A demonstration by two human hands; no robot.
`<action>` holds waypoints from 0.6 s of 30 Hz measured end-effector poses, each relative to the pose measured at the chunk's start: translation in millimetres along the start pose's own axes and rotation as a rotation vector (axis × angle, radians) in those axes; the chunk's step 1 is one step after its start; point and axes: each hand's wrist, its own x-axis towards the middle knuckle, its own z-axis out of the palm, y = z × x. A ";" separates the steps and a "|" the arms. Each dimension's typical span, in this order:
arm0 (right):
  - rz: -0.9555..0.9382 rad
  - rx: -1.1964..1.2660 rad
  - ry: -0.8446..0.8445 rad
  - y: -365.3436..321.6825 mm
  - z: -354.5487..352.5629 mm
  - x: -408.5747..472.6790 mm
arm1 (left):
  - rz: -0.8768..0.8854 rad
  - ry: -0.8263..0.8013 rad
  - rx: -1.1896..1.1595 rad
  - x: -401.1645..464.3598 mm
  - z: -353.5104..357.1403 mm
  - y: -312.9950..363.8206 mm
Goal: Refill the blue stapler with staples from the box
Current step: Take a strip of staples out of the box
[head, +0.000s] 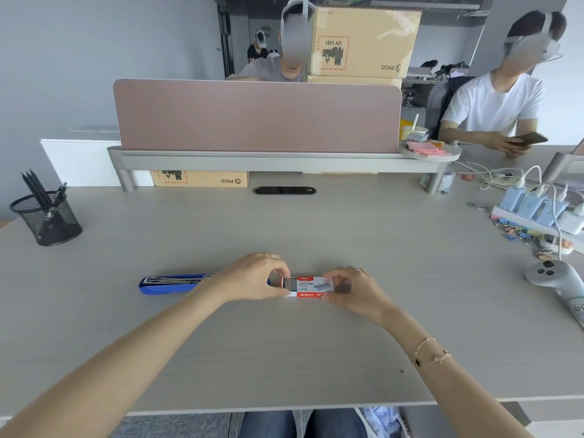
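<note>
The blue stapler (170, 284) lies flat on the grey desk (284, 343), left of centre, with its metal staple channel showing on top. Just right of it sits a small red and white staple box (311, 286). My left hand (252, 278) pinches the box's left end, where the inner tray is slid partly out and grey staples show. At the opposite end, my right hand (350, 290) holds the box's sleeve. My left hand hides the stapler's right end.
A black mesh pencil cup (47, 216) stands far left. A power strip with chargers (537, 213), binder clips and a white controller (553, 275) crowd the right edge. A pink divider (256, 115) on a grey shelf closes the back. Two people sit beyond.
</note>
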 end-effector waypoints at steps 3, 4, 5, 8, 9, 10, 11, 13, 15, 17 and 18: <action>-0.001 -0.006 0.002 1.5 0.1 0.3 | 0.002 -0.004 0.010 1.3 0.3 -0.5; -0.002 -0.002 0.000 2.1 0.1 0.6 | -0.001 -0.006 0.011 1.8 0.3 -0.7; -0.002 0.000 0.000 2.7 0.3 0.8 | -0.006 -0.007 0.011 2.1 0.6 -1.2; -0.003 -0.006 0.005 3.6 0.7 1.8 | -0.034 -0.022 0.000 4.0 1.3 -1.2; -0.003 -0.007 0.006 3.6 0.7 2.1 | -0.048 -0.027 -0.011 5.0 1.5 -1.4; -0.001 -0.007 0.007 3.6 0.6 2.4 | -0.058 -0.030 -0.023 5.9 1.2 -1.0; 0.000 -0.009 0.007 3.2 0.4 2.4 | -0.070 -0.032 -0.033 6.7 1.0 -0.9; 0.003 -0.014 0.007 3.5 0.5 2.7 | -0.084 -0.030 -0.050 8.6 0.0 -2.0; 0.005 -0.018 0.006 3.6 0.7 2.6 | -0.102 -0.034 -0.069 9.5 -1.2 -3.0; 0.010 -0.022 0.005 3.8 1.0 2.6 | -0.117 -0.043 -0.076 8.9 -2.6 -1.5; 0.014 -0.027 0.003 3.6 1.0 2.6 | -0.125 -0.041 -0.080 8.5 -3.1 -0.6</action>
